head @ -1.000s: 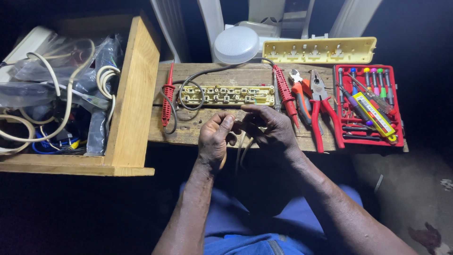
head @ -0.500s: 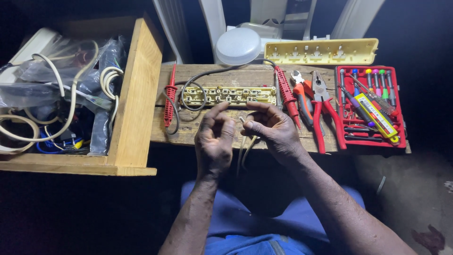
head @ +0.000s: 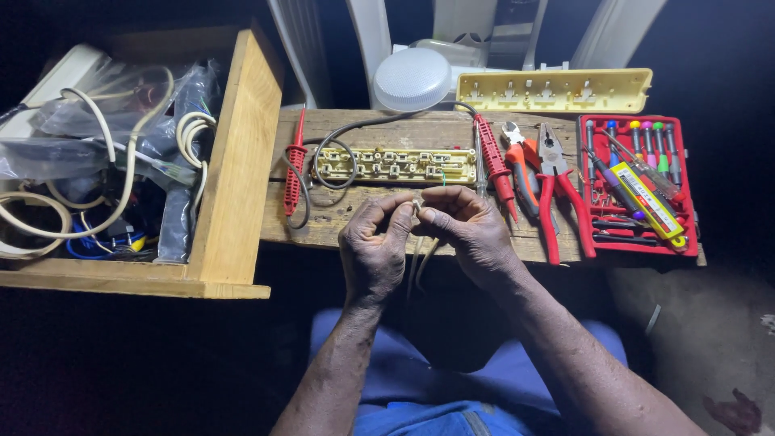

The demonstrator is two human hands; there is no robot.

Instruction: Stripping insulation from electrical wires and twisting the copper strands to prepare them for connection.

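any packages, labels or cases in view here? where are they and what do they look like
Red tool case: right end of the bench, open, shallow rectangle holding small screwdrivers with coloured handles.
Yellow tester with label: lying aslant in that case, long and flat, print too small to tell.
Clear plastic bags: in the wooden box at left, crumpled around cream cables.
No screens or signs.

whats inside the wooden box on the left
The wooden box holds coiled cream cables, clear plastic bags, and blue wire near the bottom. Whatever lies beneath the bags and cables is covered.
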